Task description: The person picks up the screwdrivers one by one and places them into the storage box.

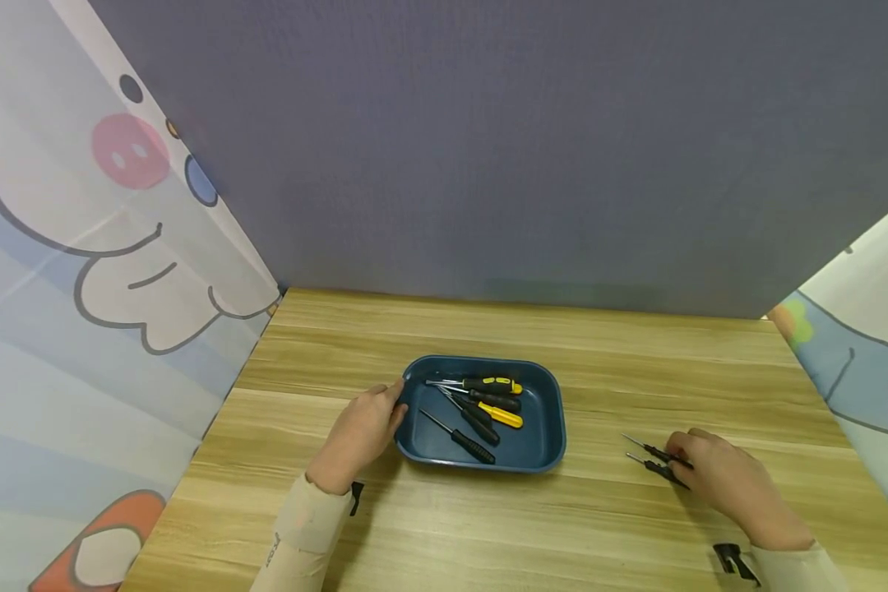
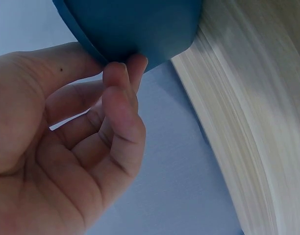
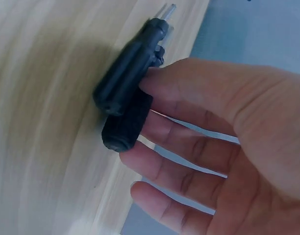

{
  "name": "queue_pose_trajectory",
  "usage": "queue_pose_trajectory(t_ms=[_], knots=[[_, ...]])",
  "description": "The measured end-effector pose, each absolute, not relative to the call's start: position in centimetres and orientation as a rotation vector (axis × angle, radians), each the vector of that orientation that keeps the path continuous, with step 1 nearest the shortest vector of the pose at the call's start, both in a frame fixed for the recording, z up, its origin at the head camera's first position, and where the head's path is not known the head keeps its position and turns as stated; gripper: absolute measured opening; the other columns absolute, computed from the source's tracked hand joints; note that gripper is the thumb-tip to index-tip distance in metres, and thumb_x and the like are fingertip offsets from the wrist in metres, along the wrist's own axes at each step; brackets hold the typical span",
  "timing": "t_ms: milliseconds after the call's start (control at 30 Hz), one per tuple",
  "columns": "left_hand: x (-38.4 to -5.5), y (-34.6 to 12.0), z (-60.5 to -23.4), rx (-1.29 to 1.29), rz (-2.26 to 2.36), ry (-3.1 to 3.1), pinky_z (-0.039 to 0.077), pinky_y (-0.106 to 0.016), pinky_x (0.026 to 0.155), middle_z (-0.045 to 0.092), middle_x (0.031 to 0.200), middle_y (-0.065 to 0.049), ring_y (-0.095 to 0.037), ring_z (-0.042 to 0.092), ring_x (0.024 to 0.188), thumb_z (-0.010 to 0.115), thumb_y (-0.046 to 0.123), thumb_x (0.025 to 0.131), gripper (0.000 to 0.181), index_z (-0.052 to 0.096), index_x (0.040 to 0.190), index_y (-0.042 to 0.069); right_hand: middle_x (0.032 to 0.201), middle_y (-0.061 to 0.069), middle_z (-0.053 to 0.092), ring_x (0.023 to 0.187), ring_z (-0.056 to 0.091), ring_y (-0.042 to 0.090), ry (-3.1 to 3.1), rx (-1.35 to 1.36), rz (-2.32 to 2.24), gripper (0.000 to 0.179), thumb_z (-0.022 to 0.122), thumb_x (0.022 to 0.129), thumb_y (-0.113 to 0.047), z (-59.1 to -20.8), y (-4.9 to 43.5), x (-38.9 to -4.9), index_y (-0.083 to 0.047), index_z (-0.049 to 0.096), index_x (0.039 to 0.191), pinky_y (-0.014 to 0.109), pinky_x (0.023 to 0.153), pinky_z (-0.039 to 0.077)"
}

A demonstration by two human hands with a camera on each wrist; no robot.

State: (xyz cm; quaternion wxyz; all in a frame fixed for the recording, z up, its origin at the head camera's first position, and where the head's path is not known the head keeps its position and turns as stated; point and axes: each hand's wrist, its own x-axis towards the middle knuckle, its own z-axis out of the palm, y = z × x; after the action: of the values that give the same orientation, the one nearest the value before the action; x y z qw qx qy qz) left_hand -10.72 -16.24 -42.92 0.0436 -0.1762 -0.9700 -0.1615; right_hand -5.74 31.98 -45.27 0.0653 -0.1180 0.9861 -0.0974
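My left hand [image 1: 364, 427] pinches the left rim of a dark blue tray [image 1: 555, 448]; in the left wrist view the thumb lies inside the rim and the fingertips [image 2: 115, 73] outside. Inside the tray lie several screwdrivers, among them a black one [image 1: 474, 446] nearest the front and one with a yellow handle [image 1: 501, 415]. To the right of the tray, my right hand [image 1: 728, 477] holds the handle of a black screwdriver [image 3: 128, 122] between thumb and fingers. A second black screwdriver [image 3: 125, 76] lies right beside it, its shaft pointing the same way.
The wood-grain table [image 1: 488, 526] carries the tray near its middle. A grey panel [image 1: 518, 164] stands along the far edge. Curtains with cartoon prints [image 1: 118, 271] hang at the left and right sides. Black straps [image 1: 733, 561] show by the wrists.
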Motion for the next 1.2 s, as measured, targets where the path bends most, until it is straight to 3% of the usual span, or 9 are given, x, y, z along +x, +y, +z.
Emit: queue_pose_trajectory(t_ms=[633, 833, 1200], knots=[[-10.8, -16.1, -42.7, -0.558, -0.497, -2.954, 0.054, -0.033, 0.061, 0.068, 0.096, -0.018, -0.023, 0.066, 0.073, 0.071, 0.010, 0.095, 0.041, 0.062, 0.130, -0.009, 0.076, -0.007, 0.052, 0.061, 0.041, 0.007, 3.045, -0.455, -0.296, 0.013, 0.079, 0.084, -0.010, -45.2, 31.8, -5.9, -0.016, 0.068, 0.087, 0.027, 0.052, 0.036], [-10.9, -16.0, -42.7, -0.563, -0.492, -2.937, 0.057, -0.039, 0.067, 0.069, 0.101, -0.021, -0.031, 0.070, 0.083, 0.071, 0.009, 0.094, 0.039, 0.063, 0.127, -0.009, 0.076, -0.007, 0.051, 0.059, 0.039, 0.007, 3.101, -0.550, -0.265, 0.013, 0.079, 0.084, -0.010, -43.7, 30.7, -6.5, -0.015, 0.067, 0.087, 0.028, 0.051, 0.035], [-10.8, -16.1, -42.7, -0.554, -0.496, -2.958, 0.056, -0.036, 0.064, 0.069, 0.101, -0.021, -0.028, 0.069, 0.080, 0.071, 0.009, 0.094, 0.040, 0.063, 0.129, -0.010, 0.077, -0.005, 0.054, 0.057, 0.041, 0.006, 3.210, -0.785, -0.246, 0.009, 0.076, 0.084, -0.009, -39.6, 25.8, -8.9, -0.009, 0.070, 0.091, 0.027, 0.049, 0.036]])
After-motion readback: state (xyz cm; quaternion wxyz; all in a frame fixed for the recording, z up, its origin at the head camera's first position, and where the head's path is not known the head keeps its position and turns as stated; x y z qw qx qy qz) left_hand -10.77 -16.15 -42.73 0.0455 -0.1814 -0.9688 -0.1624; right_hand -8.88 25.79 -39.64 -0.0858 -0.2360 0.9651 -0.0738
